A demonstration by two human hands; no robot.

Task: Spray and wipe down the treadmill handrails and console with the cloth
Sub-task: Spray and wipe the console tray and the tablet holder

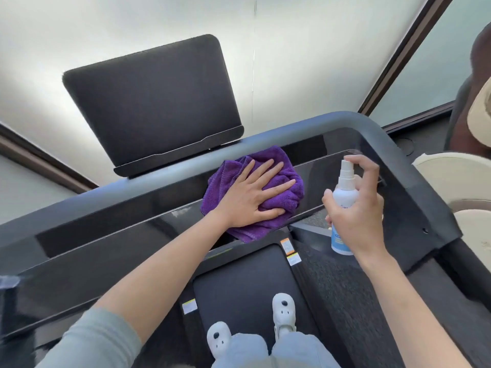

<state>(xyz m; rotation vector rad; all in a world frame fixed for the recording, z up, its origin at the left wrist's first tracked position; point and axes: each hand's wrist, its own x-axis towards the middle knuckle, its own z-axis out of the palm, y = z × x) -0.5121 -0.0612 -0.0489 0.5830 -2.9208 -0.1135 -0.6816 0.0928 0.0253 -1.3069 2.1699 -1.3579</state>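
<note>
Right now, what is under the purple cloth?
The purple cloth lies on the glossy black console, pressed flat by the left hand. The console surface directly beneath is covered, so its state cannot be seen.

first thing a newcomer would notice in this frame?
The purple cloth bunched at the middle of the glossy black console, pressed flat by the left hand. Just right of it, the right hand grips a white spray bottle, forefinger over the nozzle.

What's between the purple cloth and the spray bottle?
Only bare glossy black console panel. In the head view, nothing lies between the purple cloth under the left hand and the spray bottle the right hand holds.
</note>
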